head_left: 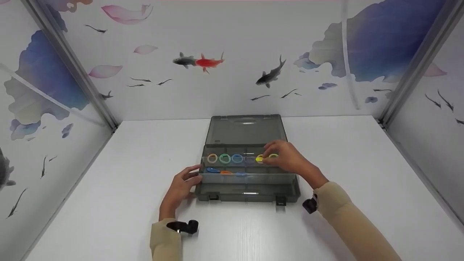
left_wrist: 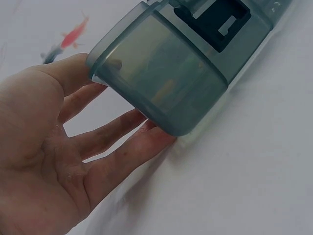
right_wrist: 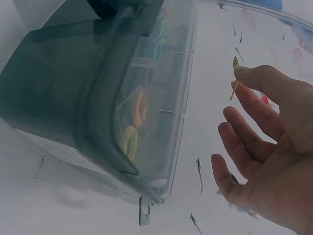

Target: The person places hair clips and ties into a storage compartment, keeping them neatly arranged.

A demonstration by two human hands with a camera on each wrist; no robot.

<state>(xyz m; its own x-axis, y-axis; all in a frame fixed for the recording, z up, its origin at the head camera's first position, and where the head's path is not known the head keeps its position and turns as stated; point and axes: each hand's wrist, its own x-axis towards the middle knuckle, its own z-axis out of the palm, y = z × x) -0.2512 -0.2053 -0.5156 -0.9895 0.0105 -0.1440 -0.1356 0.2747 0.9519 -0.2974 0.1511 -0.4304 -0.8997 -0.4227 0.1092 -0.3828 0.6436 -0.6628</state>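
Observation:
A translucent grey plastic box point(head_left: 250, 197) lies with its lid point(head_left: 246, 130) laid back, away from me. My left hand point(head_left: 183, 186) touches the box's left end; in the left wrist view its fingers point(left_wrist: 127, 154) reach fairly straight to the wall and lower corner. Over the right compartments, my right hand point(head_left: 286, 156) pinches a small thin yellow clip point(right_wrist: 234, 90) between thumb and forefinger, its other fingers loosely bent. Coloured rings stand in a row in the box, among them an orange ring point(head_left: 212, 158), a green ring point(head_left: 225, 158) and a blue ring point(head_left: 237, 158).
In a nearer row lie a blue clip point(head_left: 212, 169), an orange clip point(head_left: 226, 172) and a lighter blue clip point(head_left: 240, 174). The front compartment point(head_left: 232, 188) is long, with latches point(head_left: 281, 201) at its front edge. White walls point(head_left: 232, 36) with painted fish enclose the white table point(head_left: 119, 181).

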